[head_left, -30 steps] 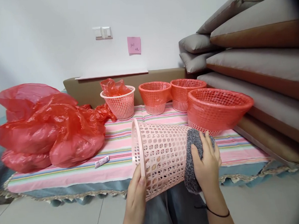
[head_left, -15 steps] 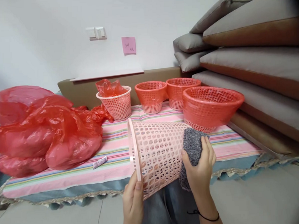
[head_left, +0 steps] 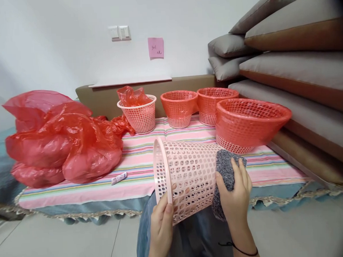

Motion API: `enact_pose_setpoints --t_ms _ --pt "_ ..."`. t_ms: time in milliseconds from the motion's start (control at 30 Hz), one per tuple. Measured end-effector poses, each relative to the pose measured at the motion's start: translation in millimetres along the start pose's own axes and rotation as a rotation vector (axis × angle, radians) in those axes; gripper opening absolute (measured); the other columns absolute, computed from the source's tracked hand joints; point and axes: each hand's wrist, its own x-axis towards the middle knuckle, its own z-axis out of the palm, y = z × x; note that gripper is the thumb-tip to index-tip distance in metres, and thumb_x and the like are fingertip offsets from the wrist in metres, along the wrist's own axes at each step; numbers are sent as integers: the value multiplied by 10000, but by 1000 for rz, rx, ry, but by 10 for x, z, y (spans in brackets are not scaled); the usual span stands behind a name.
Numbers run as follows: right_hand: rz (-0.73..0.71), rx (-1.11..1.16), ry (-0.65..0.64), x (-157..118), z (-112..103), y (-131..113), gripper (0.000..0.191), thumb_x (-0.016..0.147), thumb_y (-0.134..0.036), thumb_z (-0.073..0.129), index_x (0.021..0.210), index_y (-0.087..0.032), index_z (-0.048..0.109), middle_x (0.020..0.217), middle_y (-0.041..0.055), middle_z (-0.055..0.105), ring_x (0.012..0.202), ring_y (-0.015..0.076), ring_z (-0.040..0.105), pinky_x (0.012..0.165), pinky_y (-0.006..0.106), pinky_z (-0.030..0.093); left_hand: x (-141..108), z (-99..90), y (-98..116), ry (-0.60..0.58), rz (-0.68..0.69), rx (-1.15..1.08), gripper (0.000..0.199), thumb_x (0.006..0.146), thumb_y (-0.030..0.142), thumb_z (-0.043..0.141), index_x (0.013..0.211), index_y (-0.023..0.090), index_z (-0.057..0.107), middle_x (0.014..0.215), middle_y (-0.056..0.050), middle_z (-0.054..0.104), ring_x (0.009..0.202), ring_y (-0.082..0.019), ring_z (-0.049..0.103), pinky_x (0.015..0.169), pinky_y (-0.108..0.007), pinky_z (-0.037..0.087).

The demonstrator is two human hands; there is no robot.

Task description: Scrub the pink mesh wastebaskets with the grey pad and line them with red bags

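Note:
A pink perforated basket point(head_left: 192, 173) lies tipped on its side in front of me, its open mouth facing left. My left hand point(head_left: 162, 221) grips its rim at the lower left, with some fingers inside. At the basket's bottom end, my right hand point(head_left: 235, 190) holds a grey fuzzy cloth point(head_left: 226, 171) pressed against the base. A black band circles my right wrist.
Three baskets lined with red bags point(head_left: 179, 103) and a pink basket point(head_left: 140, 118) with red plastic inside stand behind. Filled red bags point(head_left: 83, 148) lie left, near a small white packet point(head_left: 119, 178). Grey-brown cushions point(head_left: 300, 68) are stacked right.
The whole scene has shifted slightly right in the view. Both hands keep their hold on the basket and the cloth, and more of my left leg shows.

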Motion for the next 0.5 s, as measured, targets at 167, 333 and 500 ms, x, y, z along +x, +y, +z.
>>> enact_pose_setpoints --t_ms 167,333,500 --pt "-7 -37 130 65 -166 29 619 884 -512 574 1391 -157 549 1495 188 472 1376 361 438 1125 607 307 1 42 -92 -165 -15 -75 529 892 567 572 1234 185 700 1135 -152 754 1194 -364 639 1002 -515 521" --pt "-28 -85 148 124 -234 79 589 889 -495 575 1381 -172 562 1488 180 484 1373 364 442 1122 610 313 59 131 -190 -227 -35 -146 549 923 556 527 1292 171 658 1197 -178 725 1163 -365 658 960 -522 547" --pt "-37 -74 36 89 -97 200 585 892 -494 569 1372 -159 566 1473 184 500 1357 349 459 1115 587 336 116 92 -249 -197 -104 -163 582 896 582 558 1293 166 645 1215 -183 715 1199 -371 634 964 -525 542"
